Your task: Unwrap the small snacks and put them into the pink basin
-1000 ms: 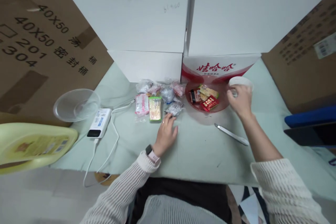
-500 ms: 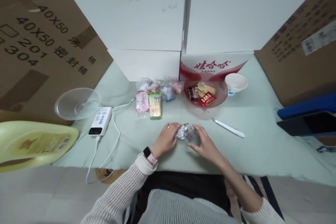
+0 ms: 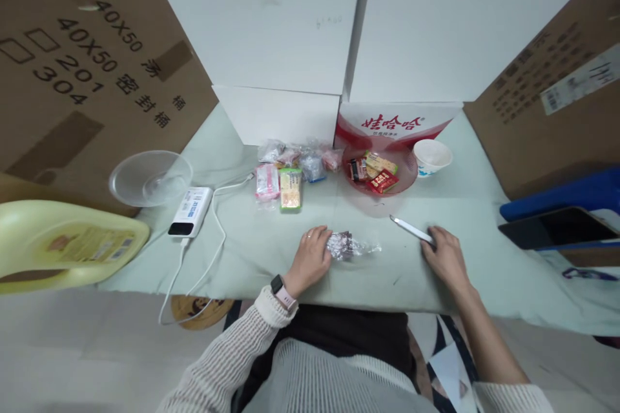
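Note:
My left hand (image 3: 310,254) is closed at the left end of a crinkled, clear-wrapped snack (image 3: 340,245) lying on the table. Something dark shows through its shiny wrapping, and a loose transparent tail stretches right. Farther right, my right hand (image 3: 444,257) has its thumb and fingers around the handle end of a slim white craft knife (image 3: 409,227). The knife lies on the cloth with its small tip pointing up and left. Behind the snack stands a translucent red bowl (image 3: 409,182) holding several packets, among them a red packet (image 3: 383,181).
Wrapped snacks (image 3: 290,188) lie in a group left of the bowl. A paper cup (image 3: 433,156) stands at its right. On the left are a power bank (image 3: 190,211) with a white cable, a clear plastic bowl (image 3: 151,177) and a yellow jug (image 3: 72,245). A phone (image 3: 557,227) leans at right.
My right hand has left the snack's wrapper, moved right and closed on the knife's handle. My left hand stays at the snack, whose wrapper tail now lies extended. The view has shifted slightly.

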`<action>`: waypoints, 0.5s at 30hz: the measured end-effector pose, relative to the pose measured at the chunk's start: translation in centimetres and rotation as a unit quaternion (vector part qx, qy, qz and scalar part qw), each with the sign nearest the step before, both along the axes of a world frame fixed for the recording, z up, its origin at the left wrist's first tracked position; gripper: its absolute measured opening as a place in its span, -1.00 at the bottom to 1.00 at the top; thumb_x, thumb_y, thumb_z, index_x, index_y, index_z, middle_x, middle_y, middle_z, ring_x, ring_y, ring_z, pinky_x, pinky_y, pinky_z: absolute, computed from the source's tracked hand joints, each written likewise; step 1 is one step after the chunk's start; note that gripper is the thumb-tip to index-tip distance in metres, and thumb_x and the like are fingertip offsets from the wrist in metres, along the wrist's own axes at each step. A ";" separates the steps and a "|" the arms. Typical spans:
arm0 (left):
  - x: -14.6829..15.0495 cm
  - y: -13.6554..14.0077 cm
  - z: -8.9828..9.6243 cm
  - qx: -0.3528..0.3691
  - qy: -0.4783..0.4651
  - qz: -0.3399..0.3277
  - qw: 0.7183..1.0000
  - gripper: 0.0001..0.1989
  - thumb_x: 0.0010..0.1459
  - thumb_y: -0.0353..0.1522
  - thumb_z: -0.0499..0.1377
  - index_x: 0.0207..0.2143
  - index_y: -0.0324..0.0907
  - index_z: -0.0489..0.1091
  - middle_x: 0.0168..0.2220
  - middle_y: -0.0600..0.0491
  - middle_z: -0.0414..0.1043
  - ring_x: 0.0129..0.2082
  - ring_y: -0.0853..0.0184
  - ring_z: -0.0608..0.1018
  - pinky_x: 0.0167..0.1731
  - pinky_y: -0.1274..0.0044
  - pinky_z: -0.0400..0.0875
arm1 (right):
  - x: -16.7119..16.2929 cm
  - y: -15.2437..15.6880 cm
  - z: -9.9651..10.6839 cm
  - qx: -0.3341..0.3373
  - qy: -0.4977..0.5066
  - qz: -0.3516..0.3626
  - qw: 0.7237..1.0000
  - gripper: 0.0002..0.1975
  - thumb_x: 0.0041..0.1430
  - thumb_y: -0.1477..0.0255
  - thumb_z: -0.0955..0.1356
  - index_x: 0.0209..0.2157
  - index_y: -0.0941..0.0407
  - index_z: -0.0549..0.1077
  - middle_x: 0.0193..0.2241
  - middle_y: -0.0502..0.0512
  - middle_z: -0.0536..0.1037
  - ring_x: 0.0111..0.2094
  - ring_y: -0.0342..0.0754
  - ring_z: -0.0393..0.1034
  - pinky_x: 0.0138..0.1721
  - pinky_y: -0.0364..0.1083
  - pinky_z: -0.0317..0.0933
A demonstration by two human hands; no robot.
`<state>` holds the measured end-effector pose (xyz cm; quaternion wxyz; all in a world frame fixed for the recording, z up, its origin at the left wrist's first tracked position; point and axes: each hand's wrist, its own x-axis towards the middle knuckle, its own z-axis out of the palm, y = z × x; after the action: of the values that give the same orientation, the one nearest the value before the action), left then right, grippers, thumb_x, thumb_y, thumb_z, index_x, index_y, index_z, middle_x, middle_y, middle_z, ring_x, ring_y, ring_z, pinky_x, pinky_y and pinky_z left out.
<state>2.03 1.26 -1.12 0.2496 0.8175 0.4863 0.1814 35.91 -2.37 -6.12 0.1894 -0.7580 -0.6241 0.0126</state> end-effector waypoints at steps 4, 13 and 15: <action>0.2 0.1 0.3 -0.035 0.056 0.010 0.998 -0.59 0.03 -0.44 0.10 -0.01 -0.24 0.25 -0.18 -0.11 0.36 -0.12 0.13 0.39 -0.06 0.28 0.25 | 0.0 -0.4 0.0 -0.022 -0.011 -0.014 1.000 -0.67 0.07 0.35 0.18 -0.23 0.20 0.43 -0.32 0.30 0.45 -0.21 0.18 0.28 -0.13 0.15 0.18; 1.4 -0.1 -0.1 -0.125 -0.058 0.070 0.988 -0.66 -0.16 -0.49 0.17 -0.23 -0.22 0.35 -0.30 -0.07 0.38 -0.24 0.13 0.43 -0.19 0.37 0.28 | -9.0 1.5 2.4 -0.044 0.516 0.018 0.856 -0.60 0.02 0.07 0.25 -0.26 0.10 0.35 -0.18 0.19 0.51 -0.18 0.04 0.38 -0.15 0.04 0.24; 1.7 0.0 -0.2 -0.151 -0.104 0.093 0.979 -0.66 -0.22 -0.51 0.19 -0.28 -0.19 0.36 -0.34 -0.02 0.39 -0.27 0.14 0.44 -0.22 0.39 0.28 | -11.9 1.8 3.0 -0.040 0.593 0.051 0.803 -0.61 0.03 0.07 0.26 -0.27 0.09 0.33 -0.18 0.17 0.52 -0.18 0.01 0.39 -0.12 0.02 0.23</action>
<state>3.70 1.30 -1.29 0.4016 0.6981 0.5534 0.2126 24.01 -0.59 -3.11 0.4910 -0.5764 -0.4271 0.4942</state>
